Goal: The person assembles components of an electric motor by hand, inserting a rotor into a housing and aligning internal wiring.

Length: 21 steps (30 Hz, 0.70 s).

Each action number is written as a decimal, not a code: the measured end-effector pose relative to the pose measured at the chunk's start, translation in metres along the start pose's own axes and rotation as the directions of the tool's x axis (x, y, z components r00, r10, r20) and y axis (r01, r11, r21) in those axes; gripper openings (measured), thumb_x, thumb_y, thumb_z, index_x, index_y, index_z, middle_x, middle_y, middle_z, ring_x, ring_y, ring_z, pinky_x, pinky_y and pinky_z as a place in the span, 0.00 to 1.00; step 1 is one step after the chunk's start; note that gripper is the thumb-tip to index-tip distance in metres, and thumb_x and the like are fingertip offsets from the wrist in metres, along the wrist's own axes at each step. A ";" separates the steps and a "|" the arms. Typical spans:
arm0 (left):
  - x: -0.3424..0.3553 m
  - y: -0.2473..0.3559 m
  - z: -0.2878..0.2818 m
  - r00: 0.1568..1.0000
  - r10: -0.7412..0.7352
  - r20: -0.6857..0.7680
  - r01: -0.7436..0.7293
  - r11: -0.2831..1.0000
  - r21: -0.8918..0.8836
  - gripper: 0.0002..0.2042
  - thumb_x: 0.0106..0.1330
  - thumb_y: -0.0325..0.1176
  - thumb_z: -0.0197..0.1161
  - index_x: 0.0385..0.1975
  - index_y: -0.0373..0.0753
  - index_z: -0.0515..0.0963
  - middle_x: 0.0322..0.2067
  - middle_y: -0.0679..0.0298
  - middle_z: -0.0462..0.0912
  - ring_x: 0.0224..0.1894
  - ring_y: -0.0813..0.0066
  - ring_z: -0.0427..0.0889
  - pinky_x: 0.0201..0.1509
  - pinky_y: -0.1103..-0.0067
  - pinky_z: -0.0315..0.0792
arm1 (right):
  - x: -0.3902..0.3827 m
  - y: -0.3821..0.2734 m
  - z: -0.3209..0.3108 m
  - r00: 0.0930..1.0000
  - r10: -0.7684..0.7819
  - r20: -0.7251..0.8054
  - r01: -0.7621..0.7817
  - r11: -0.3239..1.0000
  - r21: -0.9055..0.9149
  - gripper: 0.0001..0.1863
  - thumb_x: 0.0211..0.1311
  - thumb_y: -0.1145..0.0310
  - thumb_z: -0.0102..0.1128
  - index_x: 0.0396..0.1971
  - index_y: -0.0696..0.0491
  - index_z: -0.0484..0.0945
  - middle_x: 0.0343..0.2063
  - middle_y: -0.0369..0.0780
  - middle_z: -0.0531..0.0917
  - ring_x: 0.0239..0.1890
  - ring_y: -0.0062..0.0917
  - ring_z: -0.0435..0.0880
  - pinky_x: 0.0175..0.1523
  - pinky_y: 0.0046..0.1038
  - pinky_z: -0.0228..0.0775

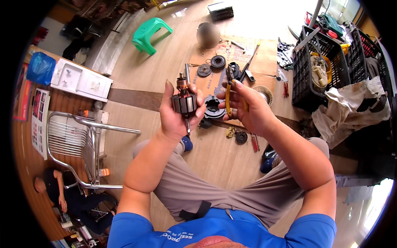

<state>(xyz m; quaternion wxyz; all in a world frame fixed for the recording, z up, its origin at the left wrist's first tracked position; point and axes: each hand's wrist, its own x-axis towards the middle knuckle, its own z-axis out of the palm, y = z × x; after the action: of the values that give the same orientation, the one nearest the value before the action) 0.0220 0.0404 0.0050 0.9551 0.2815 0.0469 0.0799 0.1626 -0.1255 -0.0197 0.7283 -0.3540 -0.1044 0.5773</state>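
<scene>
My left hand (168,115) is closed around a motor armature (185,104), held upright with its shaft pointing up and down. Copper windings and a copper commutator show above its dark, slotted steel core. In my right hand (257,109) is a pair of pliers (228,99) with yellow handles, its dark jaws pointing up and away from me. The jaws are apart from the armature. Below and between my hands, a round dark motor housing (210,111) lies on a cardboard sheet (264,53), partly hidden by my left fingers.
On the cardboard lie a black ring (218,62), a grey disc (204,70) and a long-shafted screwdriver (250,60). Black crates (304,91) and a pale cloth (351,107) stand at right. A green stool (151,33) is far left; a metal chair (72,140) and a seated person (60,190) are left.
</scene>
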 end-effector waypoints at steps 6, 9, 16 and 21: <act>0.000 0.003 -0.008 0.997 0.038 -0.070 -0.034 0.998 0.060 0.31 0.66 0.68 0.40 0.40 0.41 0.69 0.28 0.55 0.78 0.23 0.69 0.74 0.19 0.81 0.62 | -0.001 -0.001 0.004 1.000 -0.002 -0.008 0.001 0.999 -0.055 0.22 0.71 0.52 0.45 0.53 0.52 0.69 0.47 0.43 0.78 0.45 0.30 0.79 0.43 0.34 0.72; -0.003 0.008 -0.011 1.000 -0.002 -0.009 0.003 0.999 0.044 0.31 0.66 0.68 0.39 0.39 0.41 0.69 0.29 0.54 0.78 0.22 0.70 0.74 0.19 0.82 0.63 | -0.001 -0.001 0.006 1.000 0.011 -0.004 -0.012 0.998 -0.064 0.21 0.71 0.52 0.45 0.53 0.52 0.70 0.47 0.42 0.79 0.45 0.29 0.79 0.43 0.34 0.72; -0.005 0.006 -0.008 0.971 0.052 -0.233 -0.022 0.992 0.128 0.33 0.67 0.68 0.37 0.38 0.38 0.71 0.32 0.51 0.79 0.27 0.67 0.80 0.25 0.79 0.73 | 0.000 -0.001 0.009 1.000 0.011 -0.007 -0.011 0.998 -0.056 0.17 0.69 0.52 0.51 0.45 0.50 0.71 0.39 0.37 0.78 0.40 0.23 0.79 0.39 0.29 0.73; -0.001 0.014 -0.018 0.905 0.065 -0.421 -0.029 0.995 0.092 0.31 0.71 0.62 0.35 0.47 0.37 0.70 0.37 0.50 0.79 0.36 0.61 0.83 0.36 0.75 0.82 | 0.000 0.001 0.010 0.999 0.018 -0.028 -0.020 0.997 -0.077 0.18 0.68 0.51 0.52 0.46 0.50 0.71 0.40 0.37 0.78 0.41 0.23 0.78 0.39 0.30 0.73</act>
<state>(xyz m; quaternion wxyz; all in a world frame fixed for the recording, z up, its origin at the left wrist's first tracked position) 0.0166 0.0608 -0.0023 0.9073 0.2982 0.2494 0.1601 0.1568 -0.1217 -0.0130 0.7099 -0.3908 -0.1131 0.5749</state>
